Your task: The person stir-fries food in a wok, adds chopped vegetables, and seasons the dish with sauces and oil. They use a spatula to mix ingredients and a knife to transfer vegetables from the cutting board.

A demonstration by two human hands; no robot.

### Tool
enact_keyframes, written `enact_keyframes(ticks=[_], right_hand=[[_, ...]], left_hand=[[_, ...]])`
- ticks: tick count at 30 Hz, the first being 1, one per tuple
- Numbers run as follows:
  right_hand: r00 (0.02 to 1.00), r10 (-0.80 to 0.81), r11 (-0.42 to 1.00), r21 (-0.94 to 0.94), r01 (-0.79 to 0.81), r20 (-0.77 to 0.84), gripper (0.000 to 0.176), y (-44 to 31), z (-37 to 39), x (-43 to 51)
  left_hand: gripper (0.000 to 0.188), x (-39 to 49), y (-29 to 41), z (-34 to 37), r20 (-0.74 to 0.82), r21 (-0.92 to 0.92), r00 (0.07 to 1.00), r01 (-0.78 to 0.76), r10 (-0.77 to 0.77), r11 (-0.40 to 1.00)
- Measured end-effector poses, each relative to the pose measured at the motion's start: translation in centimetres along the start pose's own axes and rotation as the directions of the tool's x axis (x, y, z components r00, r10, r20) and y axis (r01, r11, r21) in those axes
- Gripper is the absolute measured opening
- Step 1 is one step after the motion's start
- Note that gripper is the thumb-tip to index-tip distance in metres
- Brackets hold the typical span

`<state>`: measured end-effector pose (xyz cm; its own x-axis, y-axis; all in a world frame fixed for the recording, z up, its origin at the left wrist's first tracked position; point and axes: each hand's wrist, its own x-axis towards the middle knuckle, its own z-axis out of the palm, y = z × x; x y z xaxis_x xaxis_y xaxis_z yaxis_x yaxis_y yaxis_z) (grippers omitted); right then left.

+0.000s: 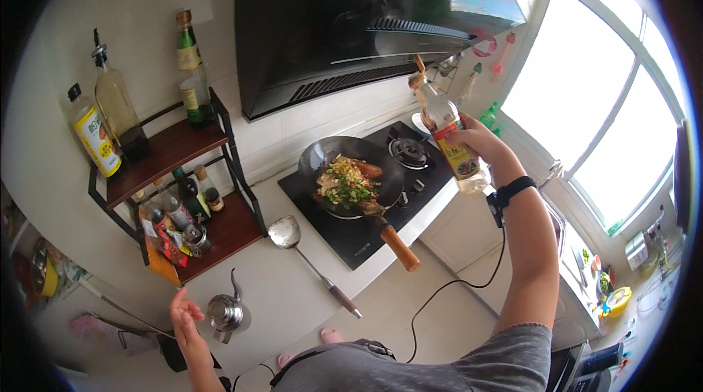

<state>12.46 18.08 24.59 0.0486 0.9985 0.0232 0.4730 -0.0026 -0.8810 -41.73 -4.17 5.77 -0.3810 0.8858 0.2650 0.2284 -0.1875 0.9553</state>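
Note:
My right hand is wrapped around a clear glass seasoning bottle with a red and yellow label. The bottle is held up above the right side of the hob, its cap flipped up. A wok with a wooden handle sits on the left burner. In it lies food with chopped green and pale yellow pieces. My left hand is raised with nothing in it, fingers apart, just left of a steel long-spouted oil pot on the counter.
A wok spatula rests on the counter between the two-tier rack and the gas hob. Several bottles stand on the rack. Overhead is a black range hood. A black cable hangs from my right wrist.

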Motion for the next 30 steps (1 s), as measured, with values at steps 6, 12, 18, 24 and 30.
enact_keyframes(ticks=[6, 12, 18, 24, 30], right_hand=[[0.987, -0.111, 0.914, 0.401, 0.055, 0.119, 0.053, -3.6, 2.9, -2.7], [0.916, -0.339, 0.78, 0.608, 0.147, 0.214, 0.061, -8.6, 10.0, -4.5], [0.859, -0.493, 0.683, 0.673, 0.285, 0.137, 0.072, -15.0, 24.1, -4.6], [0.799, -0.6, 0.633, 0.583, 0.509, -0.046, 0.07, -21.4, 39.8, 1.0], [0.719, -0.655, 0.666, 0.273, 0.695, -0.232, 0.088, -23.5, 48.7, 7.9]], left_hand=[[0.048, 0.1, 0.2, -0.7, 0.014, -0.027, 1.0, 0.004, -0.003, 1.0], [0.05, -0.2, -0.4, -2.0, 0.059, -0.105, 0.998, -0.031, 0.038, 0.994], [0.047, -1.5, -0.5, -5.1, 0.043, -0.144, 0.998, -0.04, 0.047, 0.989], [0.042, -4.0, 0.0, -9.3, -0.066, -0.097, 0.995, -0.08, 0.073, 0.992], [0.046, -8.7, -2.1, -13.9, -0.358, 0.015, 0.93, 0.101, -0.089, 0.995]])
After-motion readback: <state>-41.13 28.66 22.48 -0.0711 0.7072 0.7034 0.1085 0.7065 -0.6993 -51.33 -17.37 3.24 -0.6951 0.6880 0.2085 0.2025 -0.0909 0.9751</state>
